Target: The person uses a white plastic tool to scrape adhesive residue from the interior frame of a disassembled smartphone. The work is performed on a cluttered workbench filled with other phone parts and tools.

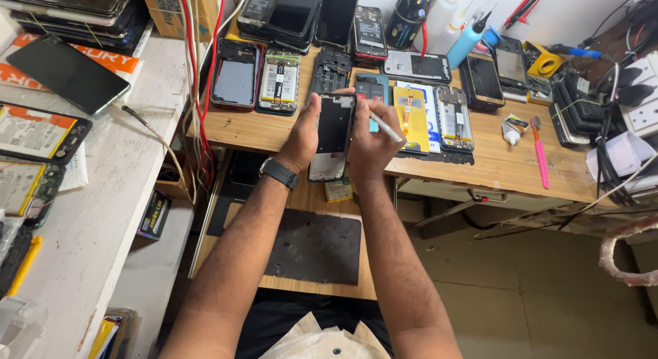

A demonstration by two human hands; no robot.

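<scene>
Both my hands hold an opened phone frame (333, 134) upright over the front edge of the wooden bench (480, 168). My left hand (302, 136), with a dark watch on its wrist, grips the frame's left side. My right hand (367, 145) steadies the right side and also pinches a thin white pen-like tool (385, 128) that points up to the right. The frame is dark inside with a pale lower end.
Several opened phones (279, 80) and parts lie across the bench behind. A black mat (315, 246) sits on the pull-out shelf below. A pink tool (541, 157), glue tube (509, 133) and blue bottle (469, 39) stand right; cables (197, 71) hang left beside a white counter (103, 215).
</scene>
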